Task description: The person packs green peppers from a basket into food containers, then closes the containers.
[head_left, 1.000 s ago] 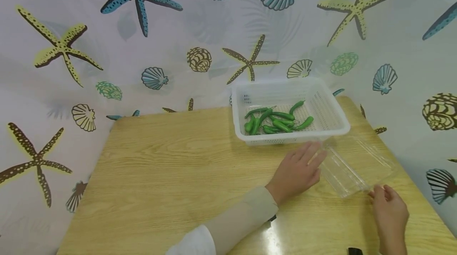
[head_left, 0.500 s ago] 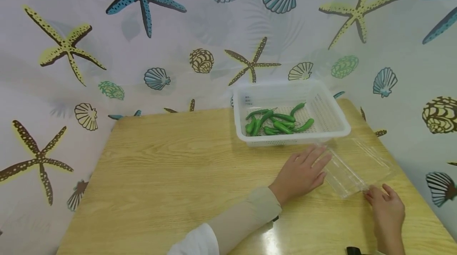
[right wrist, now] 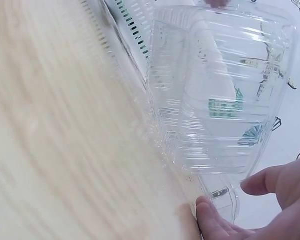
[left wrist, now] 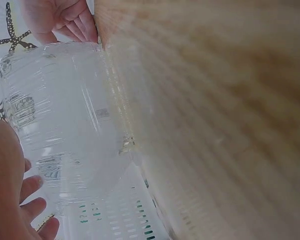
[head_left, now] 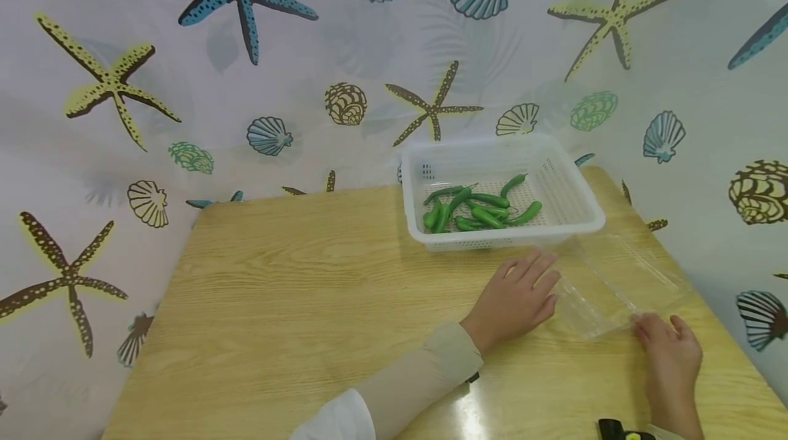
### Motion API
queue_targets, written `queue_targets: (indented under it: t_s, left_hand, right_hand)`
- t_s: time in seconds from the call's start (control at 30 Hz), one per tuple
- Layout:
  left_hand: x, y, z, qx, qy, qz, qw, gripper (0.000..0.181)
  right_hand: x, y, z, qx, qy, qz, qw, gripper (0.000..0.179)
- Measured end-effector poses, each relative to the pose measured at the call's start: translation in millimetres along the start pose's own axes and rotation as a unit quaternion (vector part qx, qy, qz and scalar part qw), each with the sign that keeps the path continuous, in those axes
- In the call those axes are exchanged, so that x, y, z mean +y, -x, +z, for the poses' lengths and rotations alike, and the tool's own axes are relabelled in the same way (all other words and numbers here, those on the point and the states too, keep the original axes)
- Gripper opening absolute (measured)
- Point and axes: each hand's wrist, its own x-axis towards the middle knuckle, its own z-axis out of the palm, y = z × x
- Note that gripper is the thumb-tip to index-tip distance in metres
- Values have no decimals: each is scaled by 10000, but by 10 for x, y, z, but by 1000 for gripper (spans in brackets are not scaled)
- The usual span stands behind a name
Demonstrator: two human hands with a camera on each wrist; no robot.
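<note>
A clear plastic clamshell box [head_left: 609, 289] lies opened out on the table's right side. My left hand [head_left: 514, 300] is at the box's left edge, fingers extended, the back of the hand toward the head camera. At the near end, by the fold, fingertips of my right hand [head_left: 667, 354] touch the rim; the thumb stands apart. Ridged clear walls of the box [right wrist: 214, 100] fill much of the right wrist view, with thumb and a finger spread at its end. In the left wrist view, the left hand [left wrist: 12, 185] lies alongside the box [left wrist: 70, 125].
A white perforated basket [head_left: 511, 238] stands behind the box, holding several green chili peppers [head_left: 486, 214]. The wooden table [head_left: 295, 289] stretches left. A cloth [head_left: 320, 36] printed with starfish and shells hangs behind and at the sides.
The box's right half has shifted slightly to the right, and its fold line looks thinner. My right hand moved slightly left, then back right; the left hand moved only slightly. The peppers stayed put.
</note>
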Motion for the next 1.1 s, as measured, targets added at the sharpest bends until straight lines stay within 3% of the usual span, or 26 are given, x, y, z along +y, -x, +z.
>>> queue_targets:
  t_s: [0.17, 0.3, 0.47, 0.73, 0.97, 1.1]
  left_hand:
    - [9, 25, 6, -157, 82, 37, 9998, 40]
    - [3, 32, 8, -239, 225, 245, 9992, 39]
    - [0, 35, 39, -383, 398, 607, 9966, 38]
    - [50, 91, 60, -612, 876, 626, 9923, 37]
    - [62, 135, 68, -773, 1363, 584, 9859, 36]
    - [65, 148, 54, -899, 1467, 651, 9829, 37]
  right_hand:
    - [26, -37, -11, -21, -303, 175, 9994, 83]
    - [36, -42, -40, -314, -699, 354, 9964, 70]
    - [45, -12, -69, -802, -1317, 332, 9875, 55]
    - [53, -23, -82, -1249, -2095, 295, 9694, 38]
    - [61, 13, -93, -1014, -2080, 324, 9723, 43]
    - [63, 36, -77, -772, -2401, 300, 9672, 29]
